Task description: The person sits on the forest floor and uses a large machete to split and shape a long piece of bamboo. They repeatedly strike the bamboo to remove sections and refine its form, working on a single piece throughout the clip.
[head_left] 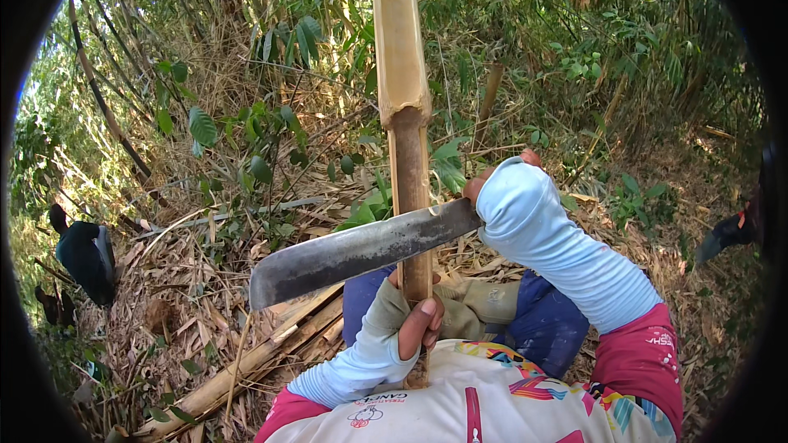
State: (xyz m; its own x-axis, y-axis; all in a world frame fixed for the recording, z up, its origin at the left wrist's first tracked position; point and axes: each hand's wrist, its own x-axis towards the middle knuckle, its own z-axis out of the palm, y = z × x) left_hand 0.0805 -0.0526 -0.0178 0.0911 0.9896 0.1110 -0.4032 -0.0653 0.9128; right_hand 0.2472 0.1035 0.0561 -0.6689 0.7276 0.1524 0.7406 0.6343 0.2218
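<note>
Split bamboo (pixel 408 160) runs lengthwise, pretty much straight away from the shirt (pixel 509 418); left hand (pixel 420 324) wraps its lower part; right hand (pixel 484 185) grips a machete (pixel 365 251), blade crosswise, tip left.

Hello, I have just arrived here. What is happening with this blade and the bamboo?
The person's right hand holds a machete, its blade crossing in front of a split bamboo length. The left hand grips that bamboo near its lower end. Whether the edge touches it, I cannot tell. More bamboo pieces lie at lower left; another person is farther off, left.
</note>
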